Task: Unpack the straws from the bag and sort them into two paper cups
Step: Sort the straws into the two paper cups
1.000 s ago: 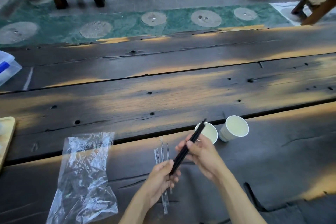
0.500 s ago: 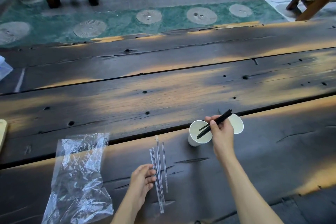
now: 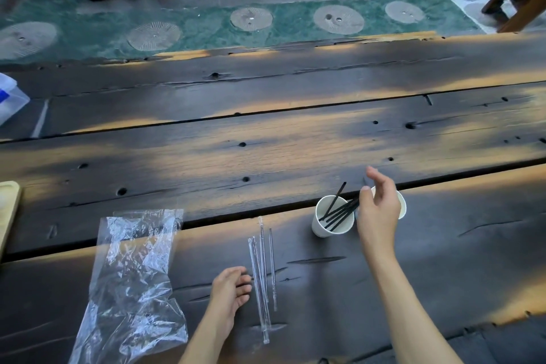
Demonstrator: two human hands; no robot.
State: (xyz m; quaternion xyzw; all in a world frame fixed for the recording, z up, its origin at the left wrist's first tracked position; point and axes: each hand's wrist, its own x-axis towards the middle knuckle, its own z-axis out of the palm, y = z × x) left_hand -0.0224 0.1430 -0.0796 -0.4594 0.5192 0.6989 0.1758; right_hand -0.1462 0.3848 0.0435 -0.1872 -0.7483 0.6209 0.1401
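Several black straws (image 3: 339, 211) lean inside a white paper cup (image 3: 322, 229) on the dark wooden table. My right hand (image 3: 376, 210) hovers just right of that cup, fingers spread, holding nothing. It covers most of a second white paper cup (image 3: 402, 207) behind it. Several clear straws (image 3: 261, 275) lie side by side on the table nearer to me. My left hand (image 3: 230, 289) rests on the table with its fingertips at their left edge, holding nothing. The crumpled clear plastic bag (image 3: 133, 281) lies flat at the left.
A pale wooden tray (image 3: 7, 210) pokes in at the left table edge. A clear plastic box with a blue patch (image 3: 9, 100) sits at the far left. Wooden benches and stools stand beyond the table's far edge.
My right hand carried the black straws from in front of me to the left cup and let them go into it. My left hand dropped to the table beside the clear straws.
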